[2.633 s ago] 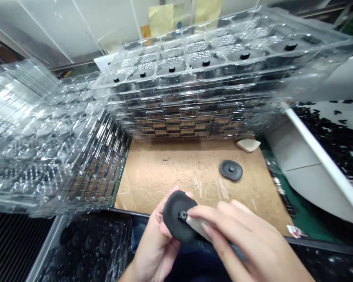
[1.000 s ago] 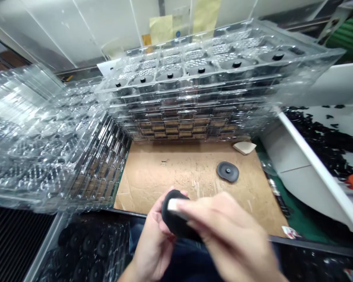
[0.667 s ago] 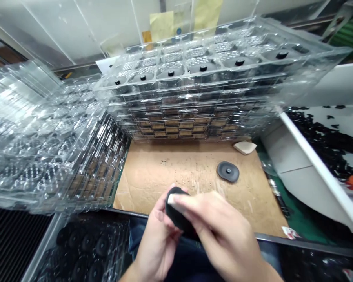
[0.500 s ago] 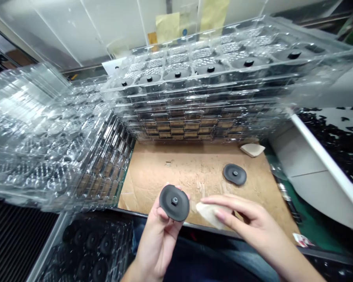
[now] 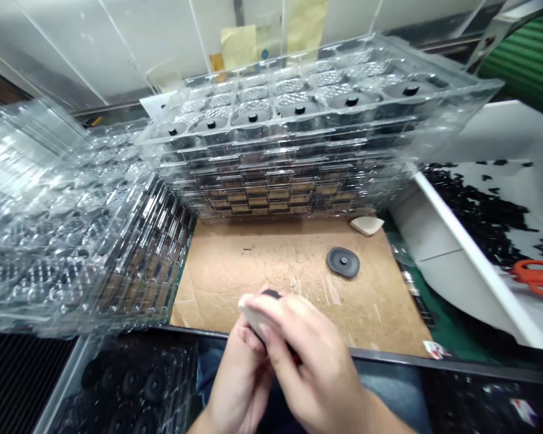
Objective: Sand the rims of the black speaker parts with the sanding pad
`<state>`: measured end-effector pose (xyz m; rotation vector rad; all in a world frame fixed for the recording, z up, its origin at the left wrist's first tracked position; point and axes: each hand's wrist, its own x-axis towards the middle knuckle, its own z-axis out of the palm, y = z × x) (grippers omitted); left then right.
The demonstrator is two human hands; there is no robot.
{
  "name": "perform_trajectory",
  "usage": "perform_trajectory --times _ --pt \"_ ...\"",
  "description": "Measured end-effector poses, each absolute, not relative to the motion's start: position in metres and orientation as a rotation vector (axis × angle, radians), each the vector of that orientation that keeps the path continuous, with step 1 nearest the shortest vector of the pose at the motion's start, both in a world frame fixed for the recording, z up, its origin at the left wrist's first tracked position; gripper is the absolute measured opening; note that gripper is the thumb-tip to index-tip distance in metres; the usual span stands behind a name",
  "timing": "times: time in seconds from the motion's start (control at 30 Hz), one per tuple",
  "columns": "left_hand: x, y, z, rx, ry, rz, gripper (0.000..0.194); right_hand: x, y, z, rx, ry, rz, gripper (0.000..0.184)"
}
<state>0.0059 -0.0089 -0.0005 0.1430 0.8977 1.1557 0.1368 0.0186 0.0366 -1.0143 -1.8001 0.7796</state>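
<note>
Head view: the left hand grips a black disc, mostly hidden behind the right hand, whose grip pinches a pale pad against it. Beyond the grip, a second black disc lies on cardboard before stacked clear trays.

The camera rides on the person's head, looking forward and steeply down from just above and behind the hands. The left hand and right hand sit close in at the bottom edge of the frame, the person's lap directly beneath them. Beyond the hands, the view runs across a cardboard sheet to a tall stack of clear plastic trays, with a white bin far off to the right of the hands.
</note>
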Motion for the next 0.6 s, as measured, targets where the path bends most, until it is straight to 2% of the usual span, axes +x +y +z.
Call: perform_trajectory --times 0.13,0.27,0.37,0.43,0.53,0.6 --pt "0.006 -0.009 0.004 0.137 1.012 1.180 0.040 0.126 0.021 0.042 -1.007 -1.983 1.042 0.022" --pt "0.010 -0.007 0.014 0.171 0.934 1.155 0.023 0.124 0.021 0.039 -1.034 -1.862 0.702 0.026" --pt "0.008 -0.008 0.021 0.160 0.930 1.149 0.040 0.138 0.012 0.038 -0.908 -1.939 0.884 0.025" --pt "0.006 -0.010 0.023 0.155 0.948 1.131 0.050 0.152 0.005 0.039 -0.986 -2.010 0.955 0.023" --pt "0.005 -0.012 0.021 0.151 0.915 1.123 0.052 0.163 0.002 0.042 -1.217 -2.070 0.772 0.023" --pt "0.006 -0.013 0.018 0.155 0.854 1.100 0.049 0.160 0.008 0.046 -1.207 -2.091 0.554 0.025"
